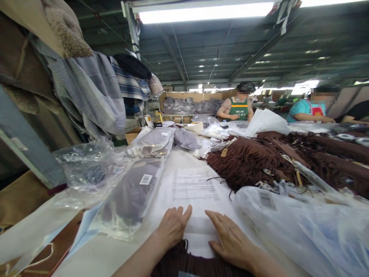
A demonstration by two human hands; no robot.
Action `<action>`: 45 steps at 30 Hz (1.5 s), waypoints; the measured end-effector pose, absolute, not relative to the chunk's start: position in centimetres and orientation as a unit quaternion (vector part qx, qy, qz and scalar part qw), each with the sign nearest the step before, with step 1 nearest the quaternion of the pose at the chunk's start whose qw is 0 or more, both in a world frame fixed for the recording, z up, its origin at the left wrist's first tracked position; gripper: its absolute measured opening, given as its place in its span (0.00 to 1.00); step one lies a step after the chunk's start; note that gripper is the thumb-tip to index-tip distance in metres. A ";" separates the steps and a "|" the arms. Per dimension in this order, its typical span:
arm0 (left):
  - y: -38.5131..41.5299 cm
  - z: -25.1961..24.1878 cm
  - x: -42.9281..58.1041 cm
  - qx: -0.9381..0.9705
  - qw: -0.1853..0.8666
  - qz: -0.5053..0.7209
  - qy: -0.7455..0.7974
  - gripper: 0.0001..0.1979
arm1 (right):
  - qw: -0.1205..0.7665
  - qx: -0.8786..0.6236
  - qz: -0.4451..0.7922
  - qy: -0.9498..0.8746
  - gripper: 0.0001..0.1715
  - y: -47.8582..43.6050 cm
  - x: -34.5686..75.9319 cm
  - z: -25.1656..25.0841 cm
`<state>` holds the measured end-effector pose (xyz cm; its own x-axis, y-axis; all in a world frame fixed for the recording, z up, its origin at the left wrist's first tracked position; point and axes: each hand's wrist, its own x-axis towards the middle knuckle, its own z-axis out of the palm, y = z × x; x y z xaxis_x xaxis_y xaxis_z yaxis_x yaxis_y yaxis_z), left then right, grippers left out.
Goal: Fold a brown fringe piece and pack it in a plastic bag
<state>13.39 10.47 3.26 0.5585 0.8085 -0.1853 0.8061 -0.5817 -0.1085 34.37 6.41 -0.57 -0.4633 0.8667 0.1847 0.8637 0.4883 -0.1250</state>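
Observation:
A dark brown fringed textile piece (198, 267) lies at the bottom edge of the head view, between my forearms. Just beyond it, a white sheet (198, 223) is spread on the table. My left hand (174, 225) rests at the sheet's left side, fingers loosely bent and a little apart, with nothing visible in it. My right hand (230, 234) lies over the right side, fingers stretched out and thumb spread, also without anything in it. Printed lines show on a paper (196, 186) farther up. To the left is a bagged grey item (129, 192) with a barcode label.
Brown fringed goods (253, 161) are heaped at the right, behind clear plastic bags (300, 223). More bagged grey items (155, 140) and crumpled plastic (89, 165) sit at the left. Garments (86, 84) hang above. A co-worker in a green apron (239, 110) and another person (308, 109) are across the table.

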 end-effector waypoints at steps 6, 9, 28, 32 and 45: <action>10.9 3.6 13.0 -0.869 -0.041 0.112 -0.481 0.15 | 0.129 -0.549 0.017 -0.826 0.11 6.9 33.6 0.9; 10.7 3.9 12.9 -0.861 -0.068 0.101 -0.494 0.14 | 0.147 -0.588 0.037 -0.794 0.08 7.0 33.6 1.3; 8.6 6.4 15.9 -0.817 -0.215 -0.015 -0.534 0.08 | 0.240 -0.620 0.303 -0.683 0.13 7.8 32.9 1.2; 9.0 6.0 15.9 -0.801 -0.218 -0.013 -0.557 0.05 | 0.254 -0.616 0.256 -0.701 0.13 7.7 32.5 1.3; 8.5 3.8 12.4 -0.825 -0.054 0.028 -0.562 0.18 | 0.264 -0.434 -0.123 -0.853 0.15 5.9 36.0 -0.2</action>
